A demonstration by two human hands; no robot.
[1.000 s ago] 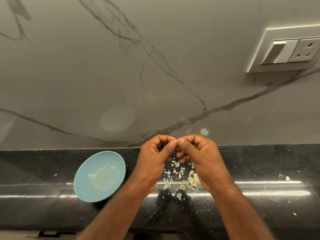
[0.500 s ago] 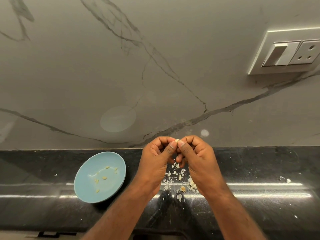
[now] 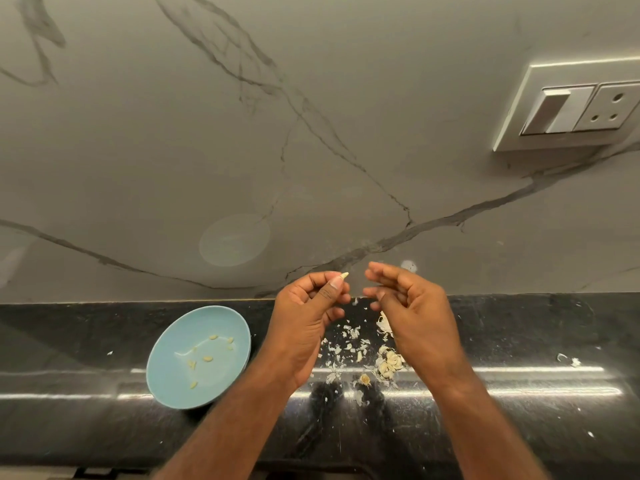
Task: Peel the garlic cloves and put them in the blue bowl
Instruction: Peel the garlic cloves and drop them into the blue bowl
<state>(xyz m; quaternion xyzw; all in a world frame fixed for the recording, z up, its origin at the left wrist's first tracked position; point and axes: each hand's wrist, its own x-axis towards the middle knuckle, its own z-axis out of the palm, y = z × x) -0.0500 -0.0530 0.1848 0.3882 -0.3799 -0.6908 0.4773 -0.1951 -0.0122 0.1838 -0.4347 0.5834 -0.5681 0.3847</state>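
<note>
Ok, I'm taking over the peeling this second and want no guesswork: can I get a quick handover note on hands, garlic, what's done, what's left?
The left hand pinches a clove at its fingertips; it looks peeled.
The right hand is open, apart from the left, seemingly empty.
The blue bowl sits left of both hands.
Done: several peeled cloves lie in it.
Left: drop the held clove in, then peel the pile of cloves among the skins on the counter.

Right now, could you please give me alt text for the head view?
The left hand pinches a garlic clove above a black counter; the right hand is open beside it. A blue bowl holding peeled cloves sits left of scattered skins.
</note>
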